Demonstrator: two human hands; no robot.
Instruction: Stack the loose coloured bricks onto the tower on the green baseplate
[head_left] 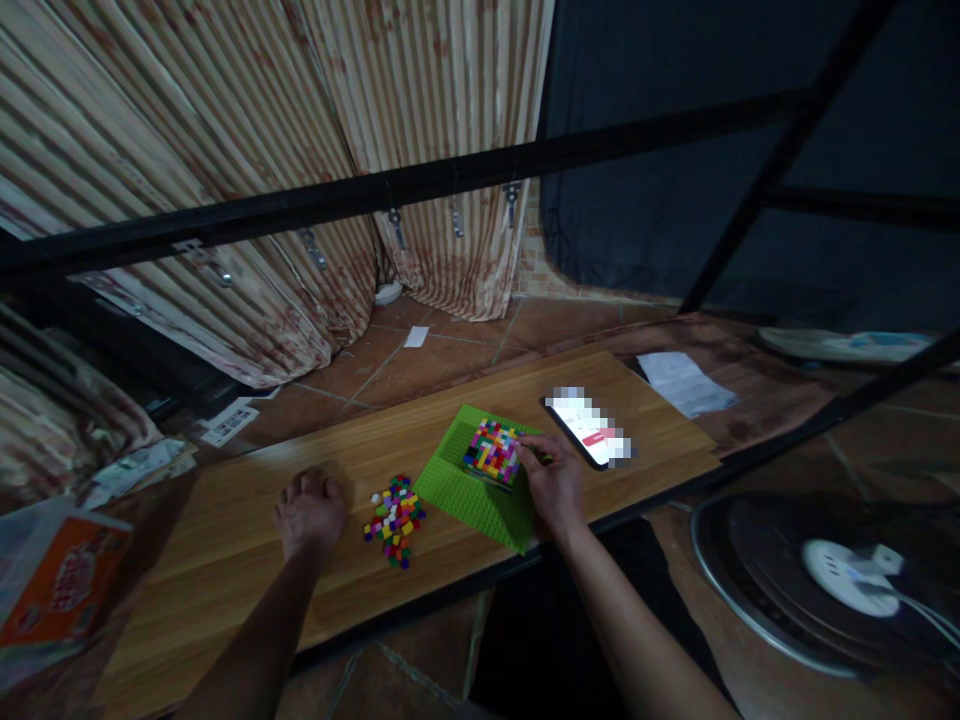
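Note:
A green studded baseplate (469,490) lies on the wooden table (225,540). On it stands a block of many-coloured small bricks (491,450). My right hand (551,480) rests on the plate's right side, fingers pinched against the block's right edge; whether they hold a brick is hidden. A loose pile of small coloured bricks (394,518) lies just left of the plate. My left hand (309,510) sits curled in a fist on the table, left of the pile, with nothing showing in it.
A lit phone (589,430) lies right of the plate. Black metal bars (450,180) cross in front of striped curtains. A sheet of paper (686,382) lies on the floor beyond the table, a fan (832,580) stands at right, an orange box (64,590) at left.

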